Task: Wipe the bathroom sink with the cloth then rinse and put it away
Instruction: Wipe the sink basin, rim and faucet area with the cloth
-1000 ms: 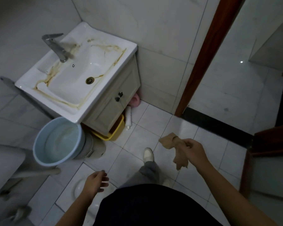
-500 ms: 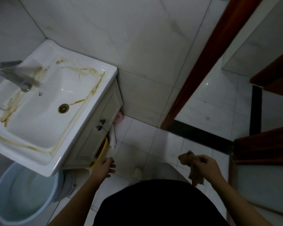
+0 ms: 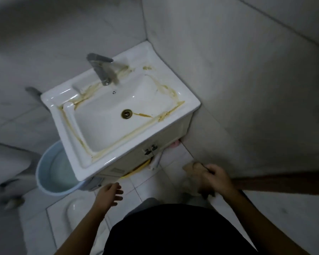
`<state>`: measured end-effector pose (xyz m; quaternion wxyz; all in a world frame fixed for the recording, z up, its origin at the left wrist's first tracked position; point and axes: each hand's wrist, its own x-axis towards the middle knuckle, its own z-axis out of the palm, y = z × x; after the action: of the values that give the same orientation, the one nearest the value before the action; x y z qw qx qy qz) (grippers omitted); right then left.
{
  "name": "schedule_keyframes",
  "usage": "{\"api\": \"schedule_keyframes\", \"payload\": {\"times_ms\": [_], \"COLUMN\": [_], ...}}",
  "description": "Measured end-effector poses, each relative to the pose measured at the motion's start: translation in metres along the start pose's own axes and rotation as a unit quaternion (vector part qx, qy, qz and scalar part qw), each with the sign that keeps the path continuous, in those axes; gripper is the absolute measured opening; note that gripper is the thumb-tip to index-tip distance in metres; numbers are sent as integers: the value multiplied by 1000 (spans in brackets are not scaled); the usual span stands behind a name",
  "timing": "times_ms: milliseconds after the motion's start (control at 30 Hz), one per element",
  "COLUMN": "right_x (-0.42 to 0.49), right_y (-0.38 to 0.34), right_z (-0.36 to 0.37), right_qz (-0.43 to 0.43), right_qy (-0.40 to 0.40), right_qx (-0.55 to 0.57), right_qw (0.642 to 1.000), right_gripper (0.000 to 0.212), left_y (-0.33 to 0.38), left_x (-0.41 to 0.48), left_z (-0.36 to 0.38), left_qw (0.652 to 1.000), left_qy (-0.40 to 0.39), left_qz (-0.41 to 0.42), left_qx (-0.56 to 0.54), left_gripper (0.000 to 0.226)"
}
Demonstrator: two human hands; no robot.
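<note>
1. A pale blue bucket (image 3: 52, 173) sits on the floor, partly tucked under the basin's front left corner.
2. Below the basin is a cream cabinet (image 3: 136, 159) with two small dark door handles (image 3: 151, 149).
3. A yellow rim (image 3: 136, 171) shows under the cabinet; I cannot tell what it is.
4. Something pink (image 3: 175, 143) lies by the wall.
5. White floor tiles (image 3: 145, 184) run beneath me, and grey wall tiles (image 3: 238, 80) meet in the corner.

dim, grey, soft light; motion blur at the left edge, wide-angle bending of walls
</note>
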<state>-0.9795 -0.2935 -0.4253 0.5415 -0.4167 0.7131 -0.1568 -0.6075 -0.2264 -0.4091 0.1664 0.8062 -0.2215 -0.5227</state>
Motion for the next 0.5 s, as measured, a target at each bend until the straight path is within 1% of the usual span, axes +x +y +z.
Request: {"api": "schedule_keyframes", "payload": {"times_ms": [67, 167, 233, 267, 333, 400, 500], "right_x": [26, 43, 47, 47, 48, 47, 53], "right_y": [-44, -120, -164, -183, -215, -241, -271], "right_z": [0, 9, 19, 26, 41, 59, 85], "right_qz": [-68, -135, -157, -173, -195, -201, -200], "right_qy": [-64, -167, -223, -243, -279, -314, -335], "right_qx": [-44, -105, -123, -125, -125, -122, -107], "right_qw": [995, 971, 954, 946, 932, 920, 915], "right_gripper": [9, 21, 12, 7, 10, 9, 15], "left_y": [-7, -12, -13, -11, -3, 9, 30], "left_x": [-6, -16, -21, -22, -20, -14, -1], "left_z": [-6, -15, -19, -23, -30, -37, -50], "left_qw": [998, 992, 987, 984, 979, 978, 976], "left_qy": [32, 75, 96, 104, 118, 124, 137], "left_qz": [-20, -37, -38, -40, -36, -13, 24], "left_qx": [-42, -94, -125, -139, -163, -169, -167], "left_gripper": [29, 29, 28, 28, 28, 28, 27]}}
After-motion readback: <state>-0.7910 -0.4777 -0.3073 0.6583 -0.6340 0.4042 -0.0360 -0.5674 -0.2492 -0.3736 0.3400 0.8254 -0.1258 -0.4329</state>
